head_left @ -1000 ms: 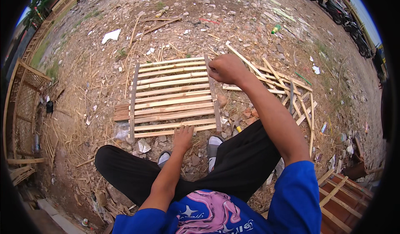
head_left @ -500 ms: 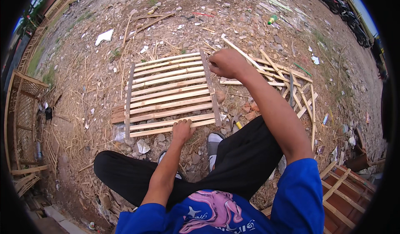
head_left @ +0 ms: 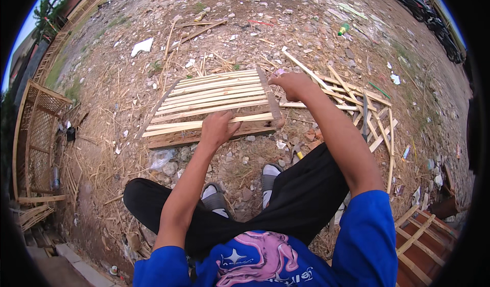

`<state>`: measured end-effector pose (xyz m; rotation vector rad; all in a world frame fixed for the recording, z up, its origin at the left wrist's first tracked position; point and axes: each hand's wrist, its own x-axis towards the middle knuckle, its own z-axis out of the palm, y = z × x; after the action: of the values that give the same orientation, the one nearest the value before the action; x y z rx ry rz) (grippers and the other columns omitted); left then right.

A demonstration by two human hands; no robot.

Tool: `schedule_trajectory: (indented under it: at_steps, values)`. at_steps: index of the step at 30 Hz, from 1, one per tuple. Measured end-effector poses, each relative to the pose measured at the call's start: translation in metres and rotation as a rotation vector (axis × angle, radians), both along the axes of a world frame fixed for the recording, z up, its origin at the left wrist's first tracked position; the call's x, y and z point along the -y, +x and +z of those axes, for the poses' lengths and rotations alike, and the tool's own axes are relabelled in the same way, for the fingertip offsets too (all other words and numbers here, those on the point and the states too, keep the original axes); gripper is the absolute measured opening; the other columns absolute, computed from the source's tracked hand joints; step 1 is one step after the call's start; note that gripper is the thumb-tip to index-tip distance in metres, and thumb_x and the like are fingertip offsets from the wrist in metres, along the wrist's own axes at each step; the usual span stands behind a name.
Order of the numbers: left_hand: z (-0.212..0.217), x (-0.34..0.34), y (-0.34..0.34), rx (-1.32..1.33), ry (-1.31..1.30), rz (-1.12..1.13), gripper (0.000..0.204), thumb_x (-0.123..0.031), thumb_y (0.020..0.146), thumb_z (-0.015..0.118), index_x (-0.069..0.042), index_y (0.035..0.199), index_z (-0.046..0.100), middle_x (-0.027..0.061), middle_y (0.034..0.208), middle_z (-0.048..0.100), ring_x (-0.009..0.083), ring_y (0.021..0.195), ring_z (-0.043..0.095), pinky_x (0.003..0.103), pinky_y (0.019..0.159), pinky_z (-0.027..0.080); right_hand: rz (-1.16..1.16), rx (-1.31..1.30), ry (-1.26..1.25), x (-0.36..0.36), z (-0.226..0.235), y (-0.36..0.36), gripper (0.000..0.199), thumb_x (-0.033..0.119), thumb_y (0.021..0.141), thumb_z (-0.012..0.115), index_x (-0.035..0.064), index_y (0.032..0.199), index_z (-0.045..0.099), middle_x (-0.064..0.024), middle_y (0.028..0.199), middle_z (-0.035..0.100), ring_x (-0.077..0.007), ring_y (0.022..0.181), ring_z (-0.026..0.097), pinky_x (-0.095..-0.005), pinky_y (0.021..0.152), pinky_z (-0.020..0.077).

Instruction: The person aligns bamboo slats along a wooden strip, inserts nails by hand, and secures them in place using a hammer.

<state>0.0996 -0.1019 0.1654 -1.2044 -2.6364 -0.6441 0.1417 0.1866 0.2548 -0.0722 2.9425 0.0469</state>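
Note:
A slatted wooden rack [head_left: 214, 97], pale thin slats across two darker side rails, is tilted in front of me with its near edge raised. My left hand [head_left: 218, 127] is closed around its nearest slat, left of the right rail. Under that edge a thick wooden beam [head_left: 204, 136] shows on the ground. Beside the far part of the right rail [head_left: 269, 94], my right hand [head_left: 293, 86] is closed, fingertips at or against the rail. Whatever those fingers hold, if anything, is hidden. A hammer with a yellow handle [head_left: 298, 153] lies near my right foot.
To the right lies a heap of loose wooden strips [head_left: 362, 103] with a dark saw-like blade [head_left: 365, 116]. A lattice panel [head_left: 38, 139] stands at far left, another slatted frame [head_left: 421, 241] at lower right. A plastic bag [head_left: 161, 158] and rubble litter the ground. Motorcycles [head_left: 429, 16] stand far right.
The rack's near edge has been lifted and tilted up with my left hand, uncovering more of the beam below. My right hand stays by the right rail. The view has shifted slightly.

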Motion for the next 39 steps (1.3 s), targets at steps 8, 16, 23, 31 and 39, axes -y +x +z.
schedule_trajectory:
  at_steps: [8, 16, 23, 31, 39]
  values:
    - [0.085, -0.017, -0.064, 0.027, -0.152, 0.033, 0.034, -0.045, 0.082, 0.071, -0.012, 0.090, 0.076, 0.0106, 0.085, 0.072, 0.0297, 0.081, 0.069, 0.041, 0.070, 0.054, -0.001, -0.158, -0.178, 0.008, -0.010, -0.017, 0.054, 0.037, 0.078, 0.078, 0.0291, 0.128, 0.059, -0.0072, 0.117, 0.062, -0.0274, 0.118, 0.055, -0.0418, 0.095, 0.0495]
    - [0.114, -0.020, -0.105, 0.015, -0.099, 0.050, 0.032, -0.043, 0.083, 0.070, -0.014, 0.096, 0.075, 0.0119, 0.079, 0.071, 0.0294, 0.079, 0.069, 0.043, 0.070, 0.054, -0.096, -0.384, -0.651, 0.000, -0.012, -0.042, 0.072, 0.028, 0.069, 0.086, 0.0169, 0.132, 0.054, -0.0126, 0.124, 0.062, -0.0317, 0.115, 0.059, -0.0410, 0.100, 0.0471]
    - [0.132, -0.032, -0.126, 0.052, -0.186, 0.016, 0.039, -0.044, 0.083, 0.072, -0.012, 0.106, 0.070, 0.0127, 0.088, 0.070, 0.0309, 0.086, 0.067, 0.042, 0.075, 0.052, -0.151, -0.541, -0.643, -0.024, -0.026, -0.054, 0.069, 0.018, 0.069, 0.086, 0.0131, 0.131, 0.056, -0.0110, 0.117, 0.065, -0.0286, 0.101, 0.063, -0.0376, 0.088, 0.0514]
    - [0.132, -0.026, -0.133, -0.023, -0.210, -0.097, 0.043, -0.030, 0.078, 0.077, -0.013, 0.115, 0.064, 0.0090, 0.096, 0.066, 0.0288, 0.092, 0.064, 0.042, 0.077, 0.051, -0.191, -0.668, -0.608, -0.018, -0.026, -0.063, 0.038, 0.019, 0.078, 0.078, 0.0101, 0.113, 0.066, -0.0117, 0.103, 0.067, -0.0312, 0.098, 0.063, -0.0404, 0.085, 0.0494]
    - [0.122, -0.031, -0.141, -0.245, -0.249, -0.129, 0.035, -0.019, 0.080, 0.073, -0.012, 0.112, 0.059, 0.0098, 0.099, 0.065, 0.0311, 0.094, 0.065, 0.043, 0.078, 0.053, -0.204, -0.600, -0.653, -0.024, -0.027, -0.077, 0.035, 0.026, 0.083, 0.075, 0.0162, 0.115, 0.065, -0.0134, 0.098, 0.071, -0.0349, 0.094, 0.065, -0.0426, 0.081, 0.0502]
